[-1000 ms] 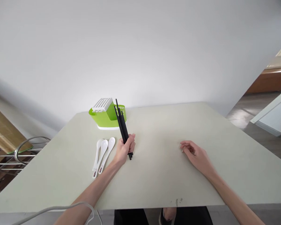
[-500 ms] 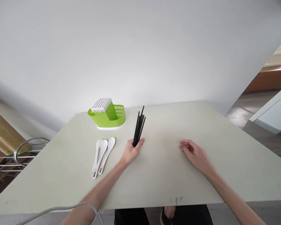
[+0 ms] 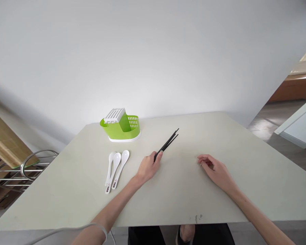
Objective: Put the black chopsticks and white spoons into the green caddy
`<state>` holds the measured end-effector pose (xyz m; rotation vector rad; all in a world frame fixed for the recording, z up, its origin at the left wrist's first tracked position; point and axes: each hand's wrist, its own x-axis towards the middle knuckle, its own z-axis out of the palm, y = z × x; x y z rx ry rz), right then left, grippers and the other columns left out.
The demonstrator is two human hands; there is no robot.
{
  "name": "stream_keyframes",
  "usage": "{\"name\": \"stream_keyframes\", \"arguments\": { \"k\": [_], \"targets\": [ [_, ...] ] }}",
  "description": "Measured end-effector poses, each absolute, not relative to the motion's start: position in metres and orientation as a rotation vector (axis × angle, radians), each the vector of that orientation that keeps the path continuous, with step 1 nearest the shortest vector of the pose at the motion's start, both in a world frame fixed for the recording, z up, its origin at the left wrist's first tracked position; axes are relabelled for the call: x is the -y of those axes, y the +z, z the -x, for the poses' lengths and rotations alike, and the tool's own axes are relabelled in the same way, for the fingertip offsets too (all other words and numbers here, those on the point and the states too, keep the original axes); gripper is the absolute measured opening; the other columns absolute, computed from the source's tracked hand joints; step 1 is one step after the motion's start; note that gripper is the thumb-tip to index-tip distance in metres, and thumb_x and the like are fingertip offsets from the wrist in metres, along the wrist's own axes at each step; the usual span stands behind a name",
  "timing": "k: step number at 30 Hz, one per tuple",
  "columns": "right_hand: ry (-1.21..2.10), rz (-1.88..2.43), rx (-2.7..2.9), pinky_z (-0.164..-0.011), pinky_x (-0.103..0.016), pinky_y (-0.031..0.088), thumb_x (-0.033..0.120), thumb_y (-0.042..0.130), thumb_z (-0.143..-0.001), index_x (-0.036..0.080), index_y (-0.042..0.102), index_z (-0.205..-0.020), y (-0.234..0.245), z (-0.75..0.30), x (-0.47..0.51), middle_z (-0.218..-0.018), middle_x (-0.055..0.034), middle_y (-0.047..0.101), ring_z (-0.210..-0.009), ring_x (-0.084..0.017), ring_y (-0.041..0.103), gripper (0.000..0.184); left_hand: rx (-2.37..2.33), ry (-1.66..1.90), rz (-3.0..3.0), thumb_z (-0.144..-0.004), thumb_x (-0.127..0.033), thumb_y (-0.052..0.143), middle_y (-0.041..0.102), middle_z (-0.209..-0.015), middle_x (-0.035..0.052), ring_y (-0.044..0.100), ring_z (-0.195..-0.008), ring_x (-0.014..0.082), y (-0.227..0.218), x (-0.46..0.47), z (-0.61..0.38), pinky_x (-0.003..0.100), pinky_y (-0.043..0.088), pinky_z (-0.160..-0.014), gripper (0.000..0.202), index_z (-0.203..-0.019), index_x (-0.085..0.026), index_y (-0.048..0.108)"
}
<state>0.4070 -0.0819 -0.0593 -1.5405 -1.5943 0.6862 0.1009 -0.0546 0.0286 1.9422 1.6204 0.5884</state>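
The left hand (image 3: 150, 166) holds the chopsticks (image 3: 165, 146)

It is closed around their near part, and their tips point away to the right, over the worktop (image 3: 178, 194). How many they are, I cannot tell well. The right hand (image 3: 215, 170) rests well apart, its fingers loosely bent. Left of the left hand lie three spoons (image 3: 116, 159); behind them stands the green caddy (image 3: 114, 130).

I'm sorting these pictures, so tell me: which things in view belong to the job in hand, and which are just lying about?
Likely in the job:
chopsticks, in the left grip
spoons and caddy, on the table

Seemingly just lying about:
board and rack, left of the table
cable, by the near edge
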Motion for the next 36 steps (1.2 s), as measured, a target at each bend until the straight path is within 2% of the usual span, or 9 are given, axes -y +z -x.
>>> {"name": "stream_keyframes", "arguments": {
  "k": [4, 7, 13, 17, 20, 23, 26, 33, 36],
  "targets": [
    [0.702, 1.540, 1.596, -0.086, -0.038, 0.054, 0.043, 0.048, -0.099, 0.026, 0.066, -0.114, -0.063, -0.409, 0.082, -0.106, -0.0060, 0.077, -0.093, -0.023, 0.071, 0.029, -1.873, 0.164, -2.165, -0.109, -0.043, 0.032, 0.067, -0.076, 0.0132, 0.068, -0.070, 0.0291, 0.031, 0.068, -0.088, 0.036, 0.035, -0.062, 0.035, -0.095, -0.020, 0.055],
    [0.713, 1.538, 1.593, -0.087, -0.038, 0.054, 0.043, 0.048, -0.100, 0.025, 0.067, -0.114, -0.063, -0.409, 0.082, -0.107, -0.0058, 0.077, -0.096, -0.023, 0.071, 0.029, -2.001, -0.070, -2.256, -0.110, -0.037, 0.027, 0.072, -0.091, 0.0229, 0.075, -0.084, 0.0345, 0.031, 0.077, -0.084, 0.038, 0.041, -0.065, 0.040, -0.108, -0.013, 0.060],
    [0.699, 1.546, 1.588, -0.084, -0.036, 0.054, 0.043, 0.050, -0.098, 0.025, 0.068, -0.113, -0.057, -0.408, 0.083, -0.107, -0.0055, 0.077, -0.094, -0.023, 0.071, 0.029, -2.119, -0.335, -2.344, -0.109, -0.023, 0.032, 0.074, -0.100, 0.0224, 0.076, -0.093, 0.0342, 0.032, 0.083, -0.088, 0.037, 0.052, -0.071, 0.035, -0.119, -0.009, 0.062],
    [0.705, 1.538, 1.576, -0.083, -0.035, 0.054, 0.042, 0.051, -0.097, 0.025, 0.068, -0.112, -0.058, -0.409, 0.083, -0.106, -0.0056, 0.077, -0.092, -0.023, 0.071, 0.029, -2.024, -0.464, -2.414, -0.107, -0.017, 0.039, 0.075, -0.097, 0.0214, 0.076, -0.095, 0.0333, 0.035, 0.083, -0.097, 0.037, 0.053, -0.075, 0.029, -0.116, -0.009, 0.065],
    [0.704, 1.537, 1.575, -0.083, -0.035, 0.055, 0.042, 0.051, -0.097, 0.025, 0.069, -0.112, -0.059, -0.410, 0.084, -0.105, -0.0054, 0.078, -0.092, -0.023, 0.071, 0.029, -1.964, -0.481, -2.429, -0.108, -0.027, 0.043, 0.075, -0.094, 0.0197, 0.076, -0.094, 0.0340, 0.037, 0.084, -0.106, 0.038, 0.052, -0.076, 0.029, -0.115, -0.009, 0.065],
    [0.696, 1.549, 1.576, -0.082, -0.035, 0.055, 0.043, 0.052, -0.096, 0.025, 0.069, -0.111, -0.060, -0.411, 0.084, -0.105, -0.0053, 0.078, -0.093, -0.023, 0.071, 0.029, -1.953, -0.448, -2.443, -0.108, -0.046, 0.044, 0.075, -0.095, 0.0182, 0.075, -0.094, 0.0352, 0.040, 0.087, -0.110, 0.040, 0.052, -0.076, 0.042, -0.117, -0.009, 0.063],
    [0.702, 1.558, 1.575, -0.082, -0.035, 0.055, 0.043, 0.051, -0.096, 0.025, 0.069, -0.112, -0.058, -0.410, 0.085, -0.106, -0.0053, 0.078, -0.093, -0.023, 0.071, 0.029, -1.987, -0.383, -2.467, -0.107, -0.057, 0.038, 0.074, -0.101, 0.0174, 0.075, -0.094, 0.0359, 0.048, 0.090, -0.101, 0.040, 0.052, -0.073, 0.052, -0.117, -0.012, 0.061],
    [0.713, 1.571, 1.571, -0.081, -0.034, 0.055, 0.042, 0.051, -0.097, 0.026, 0.069, -0.112, -0.055, -0.410, 0.087, -0.107, -0.0047, 0.077, -0.094, -0.022, 0.072, 0.028, -2.324, -0.146, -2.261, -0.108, -0.058, 0.028, 0.073, -0.116, 0.0173, 0.074, -0.095, 0.0331, 0.077, 0.088, -0.023, 0.038, 0.050, -0.072, 0.050, -0.119, -0.017, 0.056],
    [0.712, 1.576, 1.570, -0.080, -0.033, 0.055, 0.043, 0.051, -0.097, 0.026, 0.069, -0.111, -0.055, -0.411, 0.087, -0.106, -0.0049, 0.078, -0.093, -0.022, 0.072, 0.028, -2.450, -0.129, -2.042, -0.106, -0.063, 0.026, 0.075, -0.111, 0.0158, 0.074, -0.090, 0.0336, 0.085, 0.095, 0.008, 0.039, 0.050, -0.074, 0.055, -0.122, -0.017, 0.053]
  ]
}}
